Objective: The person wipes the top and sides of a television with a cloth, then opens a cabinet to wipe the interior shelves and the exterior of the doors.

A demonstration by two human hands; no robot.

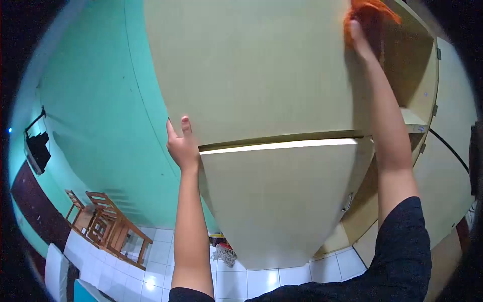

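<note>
A pale wooden upper cabinet door (256,70) stands swung open in front of me. My left hand (183,146) holds its left edge near the lower corner, with the thumb on the near face and the other fingers partly hidden by the edge. High at the door's right side, my right hand (360,40) grips an orange cloth (375,9), which is bunched up and hangs past the fingers. Part of the cloth is cut off at the top of the view. Below is the lower cabinet door (276,201), also open, with a small metal latch (347,202).
The cabinet's open shelves (410,55) are at the right, beside another door panel (455,100). Wooden chairs (113,226) stand by the green wall (95,126) at left. A grey mop head (225,254) lies on the white tiled floor (231,282). A dark wall-mounted screen (37,151) hangs far left.
</note>
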